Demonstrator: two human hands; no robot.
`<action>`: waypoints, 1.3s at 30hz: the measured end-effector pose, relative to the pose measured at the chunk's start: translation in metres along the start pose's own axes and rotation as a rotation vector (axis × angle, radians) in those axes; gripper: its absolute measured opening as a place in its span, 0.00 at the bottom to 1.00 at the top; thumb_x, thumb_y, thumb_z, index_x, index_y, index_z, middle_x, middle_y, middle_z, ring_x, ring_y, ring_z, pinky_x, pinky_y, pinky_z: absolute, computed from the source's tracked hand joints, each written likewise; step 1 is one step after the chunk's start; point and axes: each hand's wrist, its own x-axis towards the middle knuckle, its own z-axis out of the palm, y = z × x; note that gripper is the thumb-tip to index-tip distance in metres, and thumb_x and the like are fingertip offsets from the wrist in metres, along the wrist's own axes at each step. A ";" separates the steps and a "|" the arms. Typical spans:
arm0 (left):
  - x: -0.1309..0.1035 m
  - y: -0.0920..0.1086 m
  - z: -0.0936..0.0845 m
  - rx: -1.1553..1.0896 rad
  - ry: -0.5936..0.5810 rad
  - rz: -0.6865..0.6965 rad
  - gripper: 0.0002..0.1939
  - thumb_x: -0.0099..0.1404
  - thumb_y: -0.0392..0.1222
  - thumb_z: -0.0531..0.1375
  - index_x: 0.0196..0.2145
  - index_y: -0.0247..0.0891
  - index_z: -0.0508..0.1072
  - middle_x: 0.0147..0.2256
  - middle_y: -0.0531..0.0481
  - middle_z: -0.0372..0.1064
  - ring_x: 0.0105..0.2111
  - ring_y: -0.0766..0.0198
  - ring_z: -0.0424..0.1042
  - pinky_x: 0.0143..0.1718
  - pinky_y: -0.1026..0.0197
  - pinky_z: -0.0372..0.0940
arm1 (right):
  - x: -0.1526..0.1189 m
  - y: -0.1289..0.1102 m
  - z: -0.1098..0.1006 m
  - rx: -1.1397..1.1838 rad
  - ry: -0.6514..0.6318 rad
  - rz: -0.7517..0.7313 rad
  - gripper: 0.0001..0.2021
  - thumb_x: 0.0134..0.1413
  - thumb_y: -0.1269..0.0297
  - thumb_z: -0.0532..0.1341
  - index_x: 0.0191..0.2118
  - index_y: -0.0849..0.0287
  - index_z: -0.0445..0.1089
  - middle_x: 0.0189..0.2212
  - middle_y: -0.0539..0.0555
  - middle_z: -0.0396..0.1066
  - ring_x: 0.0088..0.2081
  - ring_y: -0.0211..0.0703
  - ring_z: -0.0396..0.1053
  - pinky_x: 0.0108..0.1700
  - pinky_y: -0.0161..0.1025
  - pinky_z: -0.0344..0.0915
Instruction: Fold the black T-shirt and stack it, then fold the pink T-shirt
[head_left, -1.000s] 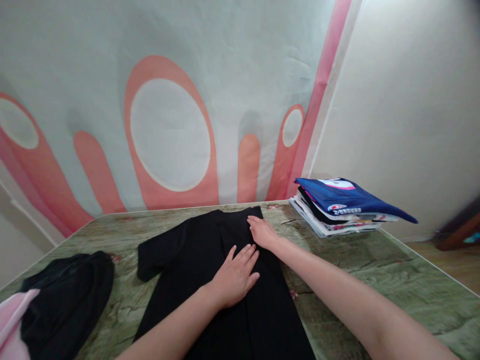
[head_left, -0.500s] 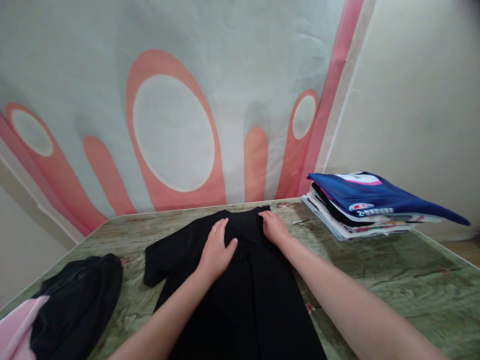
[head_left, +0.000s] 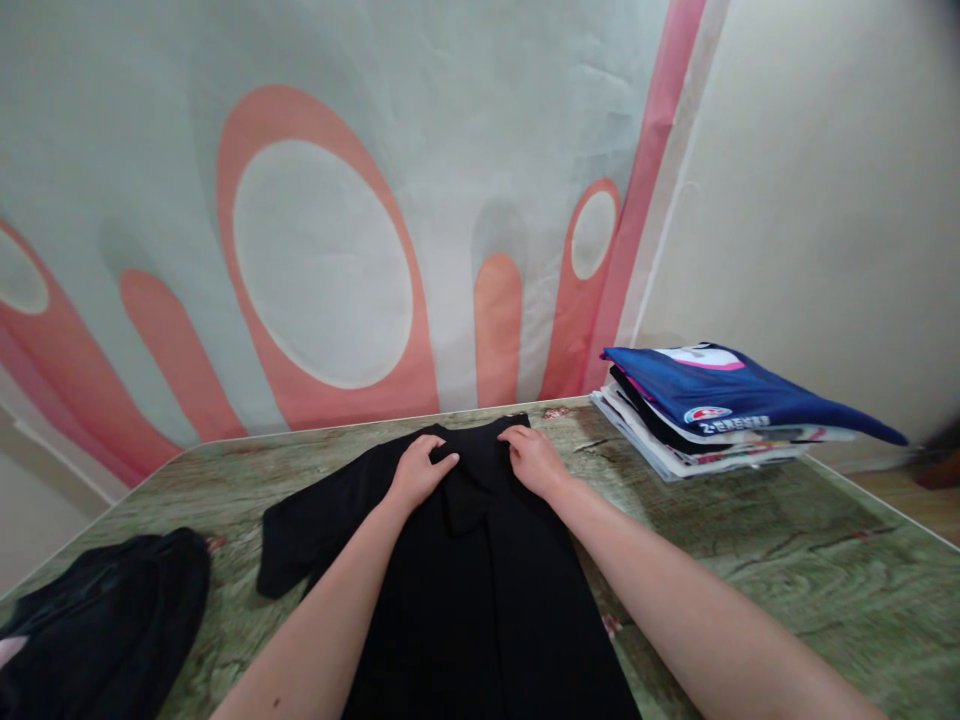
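A black short-sleeved T-shirt lies on the table before me, one sleeve spread to the left and its right side folded inward. My left hand is at the left of the neckline, fingers curled into the fabric with the thumb close by. At the right shoulder edge, my right hand pinches the cloth between thumb and fingers. Small creases run across the shirt between both hands. The fingertips are partly hidden in the black fabric.
A stack of folded clothes, dark blue on top, sits at the right back of the wood-patterned table. A black garment pile lies at the left edge. Behind the table stands a wall with a printed backdrop.
My left hand has moved up and slightly left to the neckline, its fingers now curled. The cloth near the collar has bunched. The view has turned slightly right.
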 end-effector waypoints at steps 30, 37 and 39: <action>0.000 0.033 -0.017 -0.298 -0.084 -0.244 0.32 0.55 0.35 0.63 0.57 0.38 0.60 0.30 0.55 0.63 0.23 0.70 0.65 0.26 0.66 0.66 | -0.001 0.009 0.005 -0.030 -0.055 0.023 0.19 0.56 0.75 0.52 0.51 0.57 0.69 0.50 0.56 0.68 0.51 0.45 0.64 0.54 0.42 0.58; -0.013 0.079 -0.014 -0.425 -0.162 0.109 0.35 0.58 0.36 0.59 0.62 0.42 0.54 0.51 0.44 0.66 0.32 0.68 0.71 0.42 0.60 0.66 | 0.000 0.013 0.007 0.089 -0.007 0.015 0.19 0.52 0.77 0.54 0.48 0.59 0.71 0.48 0.57 0.70 0.50 0.44 0.65 0.53 0.40 0.59; -0.016 0.088 -0.017 -0.549 -0.304 0.199 0.35 0.60 0.39 0.58 0.63 0.43 0.52 0.53 0.44 0.64 0.38 0.65 0.72 0.42 0.60 0.67 | 0.001 0.017 0.008 0.183 0.033 0.044 0.18 0.50 0.77 0.55 0.45 0.58 0.72 0.46 0.55 0.72 0.48 0.43 0.67 0.52 0.39 0.60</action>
